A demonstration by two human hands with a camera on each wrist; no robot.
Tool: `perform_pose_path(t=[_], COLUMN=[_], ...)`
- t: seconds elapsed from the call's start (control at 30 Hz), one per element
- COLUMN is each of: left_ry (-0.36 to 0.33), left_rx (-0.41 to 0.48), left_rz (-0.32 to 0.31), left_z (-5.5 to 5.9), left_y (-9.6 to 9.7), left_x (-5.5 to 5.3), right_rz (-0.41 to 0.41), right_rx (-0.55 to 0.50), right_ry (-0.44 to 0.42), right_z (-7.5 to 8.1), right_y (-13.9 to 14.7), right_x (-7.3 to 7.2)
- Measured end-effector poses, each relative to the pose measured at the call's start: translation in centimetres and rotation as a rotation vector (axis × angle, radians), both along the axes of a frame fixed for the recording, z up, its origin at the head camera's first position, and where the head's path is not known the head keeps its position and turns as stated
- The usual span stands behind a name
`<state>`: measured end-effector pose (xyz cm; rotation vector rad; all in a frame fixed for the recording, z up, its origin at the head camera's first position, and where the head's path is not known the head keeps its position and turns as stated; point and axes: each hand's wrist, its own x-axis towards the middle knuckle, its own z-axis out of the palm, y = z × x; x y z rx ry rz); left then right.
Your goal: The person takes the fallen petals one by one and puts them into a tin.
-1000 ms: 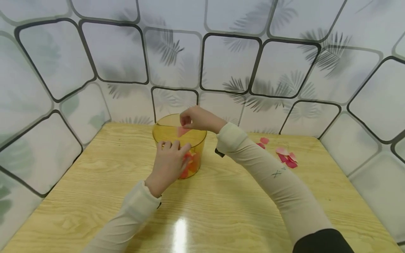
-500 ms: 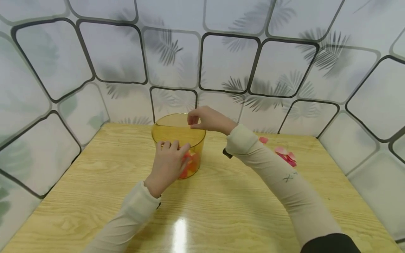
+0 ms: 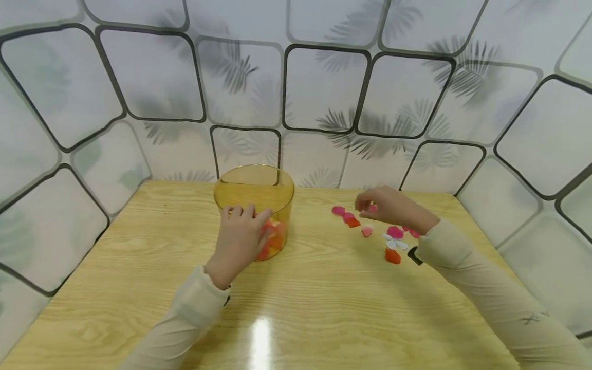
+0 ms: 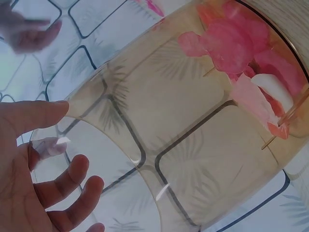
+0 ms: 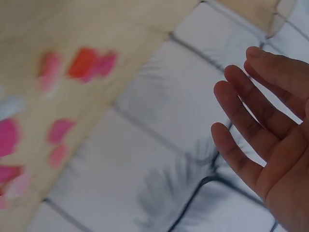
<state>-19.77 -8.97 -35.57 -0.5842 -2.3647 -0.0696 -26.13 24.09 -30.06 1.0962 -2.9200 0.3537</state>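
Note:
A see-through amber plastic bucket (image 3: 275,205) stands upright at the back left of the table, with pink, red and white artificial petals (image 4: 231,46) in its bottom. My left hand (image 3: 238,241) holds the bucket's near rim, with the thumb against the outer wall and the fingers bent over the edge. My right hand (image 3: 393,205) hovers above loose petals (image 3: 395,232) on the right side of the table. Its fingers are relaxed and hold nothing, as the right wrist view shows of the hand (image 5: 275,130).
More petals (image 3: 338,210) lie between the bucket and my right hand, and a red petal (image 3: 392,255) lies nearest me. The wood-grain table (image 3: 300,308) is bordered behind and at both sides by patterned white panels (image 3: 328,92).
My right hand let a pink petal go over the bucket, then moved right, away from it, above the loose petals. The left hand stays at the rim. The head view has shifted slightly.

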Motion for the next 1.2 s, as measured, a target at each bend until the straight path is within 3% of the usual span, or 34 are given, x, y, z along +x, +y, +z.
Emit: perform_pose_path(t=[0.23, 0.4, 0.53, 0.87, 1.2], left_ry=[0.013, 0.005, 0.001, 0.029, 0.045], left_rx=[0.005, 0.012, 0.004, -0.003, -0.007], left_rz=[-0.007, 0.0, 0.0, -0.007, -0.004], left_z=[-0.2, -0.2, -0.1, -0.2, -0.3], left_y=[0.0, -0.2, -0.1, 0.0, 0.0], left_x=[-0.1, -0.1, 0.0, -0.1, -0.2], right_rz=[-0.055, -0.097, -0.155, -0.177, -0.143], right_rx=[0.037, 0.051, 0.073, 0.066, 0.031], right_ry=[-0.063, -0.114, -0.145, -0.169, -0.152], right_z=[-5.3, -8.3, -9.8, -11.0, -10.6], right_y=[6.3, 8.1, 8.7, 9.2, 8.9], right_x=[1.8, 2.5, 2.8, 2.3, 2.3])
